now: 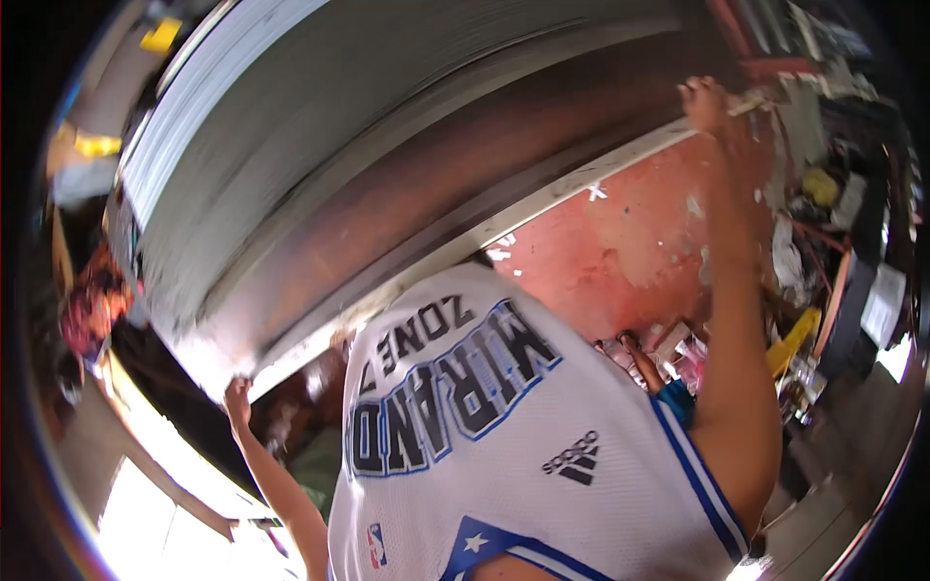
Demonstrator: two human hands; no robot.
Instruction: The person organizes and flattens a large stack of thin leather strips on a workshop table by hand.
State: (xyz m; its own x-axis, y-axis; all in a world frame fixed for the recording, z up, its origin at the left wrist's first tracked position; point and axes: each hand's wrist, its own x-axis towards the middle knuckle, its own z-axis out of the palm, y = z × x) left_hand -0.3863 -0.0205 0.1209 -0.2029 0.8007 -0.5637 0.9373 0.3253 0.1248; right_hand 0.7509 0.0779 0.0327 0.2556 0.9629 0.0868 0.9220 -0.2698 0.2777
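Note:
A large grey and brown panel point(417, 155), blurred by motion, fills the upper middle of the view, with a pale strip point(581, 179) along its near edge. My left hand point(237, 395) is at the lower left corner of the panel, its fingers closed on the edge. Farther up and to the right, my right hand point(705, 105) has its fingers curled over the other end of the same edge. Both arms are stretched out, one on each side of a white jersey. The undersides of both grips are hidden.
Below the strip lies a worn red surface point(630, 228) with white marks. Mixed clutter with a yellow piece point(794, 341) lines the right side. A red and orange bundle point(95, 310) is at the far left. Bright light comes from the lower left.

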